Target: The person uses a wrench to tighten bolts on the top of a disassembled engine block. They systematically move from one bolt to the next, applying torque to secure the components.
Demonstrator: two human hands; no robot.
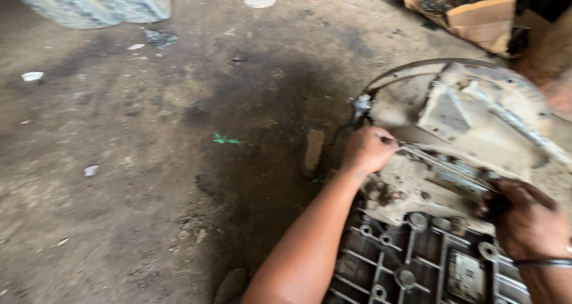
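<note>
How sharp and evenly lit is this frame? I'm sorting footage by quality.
Head view: motion blur softens everything, so the left hand, the right hand and the grimy gearbox casing lack fine detail; light is soft daylight with no hard glare; the oil-stained floor darkens in the middle, and the cardboard box at the top right is smeared.

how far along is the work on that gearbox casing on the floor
Done: the dirty gearbox casing lies on the dirt floor, housing exposed. In hand: the left hand and right hand grip a thin rod across it. Left: the rod isn't off yet.
</note>
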